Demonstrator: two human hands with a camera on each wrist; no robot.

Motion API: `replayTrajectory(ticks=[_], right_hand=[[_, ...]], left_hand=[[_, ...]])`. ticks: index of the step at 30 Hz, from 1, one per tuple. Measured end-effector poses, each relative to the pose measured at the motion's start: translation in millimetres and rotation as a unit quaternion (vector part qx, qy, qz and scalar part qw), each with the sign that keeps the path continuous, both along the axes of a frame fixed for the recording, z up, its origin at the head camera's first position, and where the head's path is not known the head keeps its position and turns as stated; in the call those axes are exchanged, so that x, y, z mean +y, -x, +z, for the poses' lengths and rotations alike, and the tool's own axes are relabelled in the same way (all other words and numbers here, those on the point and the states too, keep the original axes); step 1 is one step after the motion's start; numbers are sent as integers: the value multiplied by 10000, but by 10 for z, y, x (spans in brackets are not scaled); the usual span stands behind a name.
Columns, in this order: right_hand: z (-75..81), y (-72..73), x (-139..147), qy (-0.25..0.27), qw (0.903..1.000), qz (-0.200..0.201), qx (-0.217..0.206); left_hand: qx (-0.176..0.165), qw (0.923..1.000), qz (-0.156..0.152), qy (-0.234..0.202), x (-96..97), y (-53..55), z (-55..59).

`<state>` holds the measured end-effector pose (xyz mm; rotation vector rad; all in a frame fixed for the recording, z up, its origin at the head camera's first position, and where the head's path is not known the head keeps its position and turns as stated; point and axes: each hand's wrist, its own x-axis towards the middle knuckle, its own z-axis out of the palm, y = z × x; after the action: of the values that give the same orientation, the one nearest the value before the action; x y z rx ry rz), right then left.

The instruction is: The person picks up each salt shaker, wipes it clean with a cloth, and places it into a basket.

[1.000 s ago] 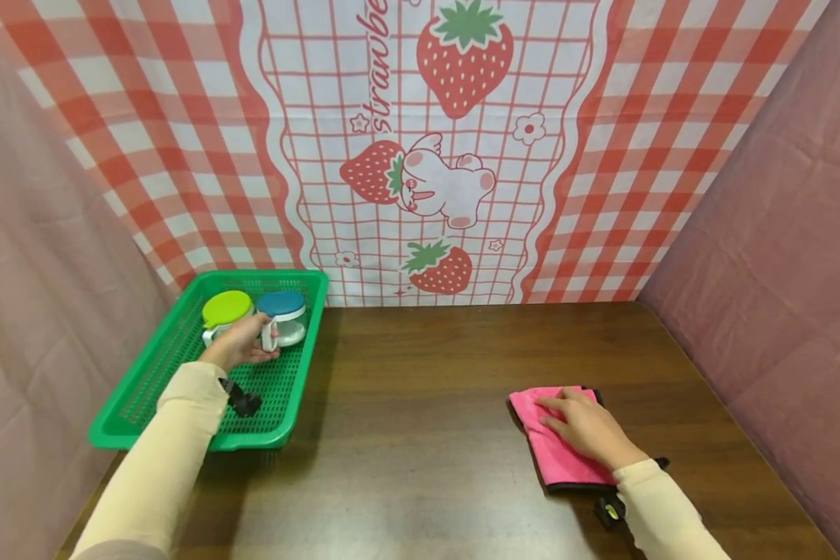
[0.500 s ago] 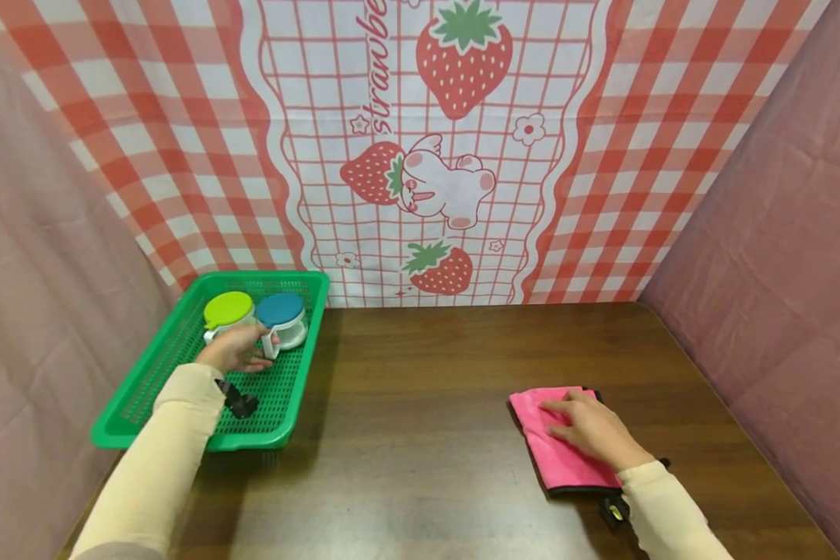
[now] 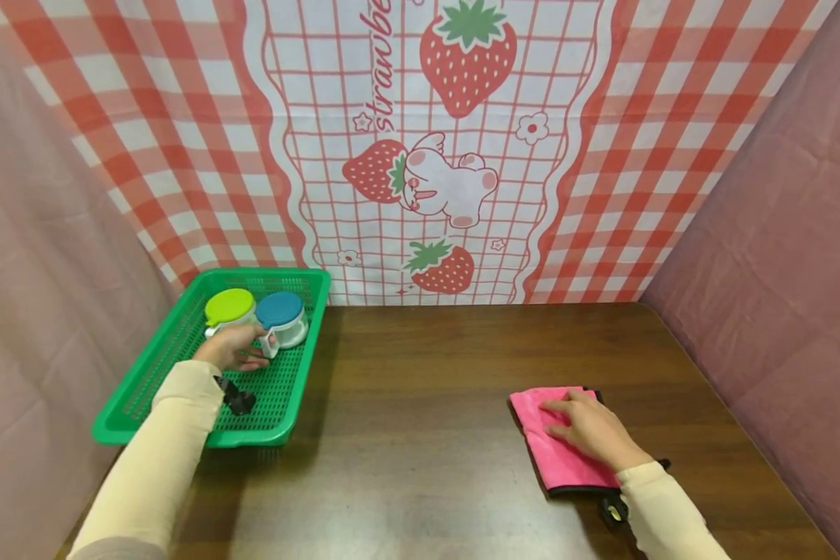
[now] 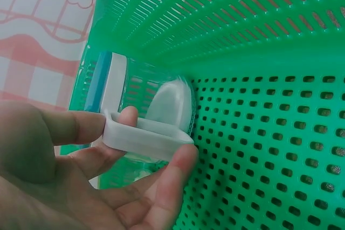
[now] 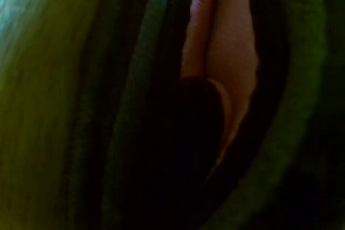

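In the green basket (image 3: 301, 404) at the left, a clear seasoning jar with a blue lid (image 3: 280, 309) stands beside one with a lime-green lid (image 3: 230, 306). My left hand (image 3: 235, 347) holds the white handle (image 4: 148, 141) of the blue-lidded jar, one finger passing through its loop. Over at the right, my right hand (image 3: 595, 429) rests on a folded pink cloth (image 3: 553, 459) with black edging, fingers loosely bent. The right wrist view is dark and blurred, with only a strip of skin (image 5: 232, 41) recognisable.
A brown wooden table (image 3: 406, 420) carries the basket and cloth. Behind it hangs a strawberry-print checked curtain (image 3: 434, 187); plain pink fabric closes both sides. The basket's perforated wall (image 4: 226, 4) rises close around the jars.
My left hand and the blue-lidded jar's handle have shifted slightly down and left; the lid now shows more of its top. My right hand has slid a little to the right on the cloth.
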<state>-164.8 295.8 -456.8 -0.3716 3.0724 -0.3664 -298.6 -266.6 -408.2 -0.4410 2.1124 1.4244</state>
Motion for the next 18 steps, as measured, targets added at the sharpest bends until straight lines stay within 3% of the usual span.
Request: replayTrajectory(ticks=[9,15,18], right_hand=[[3,13,13,86,9999,50,-25],[30,35,55,110,9998,157,20],[44,43,68,135,9998,152,50]], left_hand=[[232,9993,182,240,-13,-25,29],[808,9918,686,710,62,-67,109],[1113,9859,635,1075,106,-88,161]])
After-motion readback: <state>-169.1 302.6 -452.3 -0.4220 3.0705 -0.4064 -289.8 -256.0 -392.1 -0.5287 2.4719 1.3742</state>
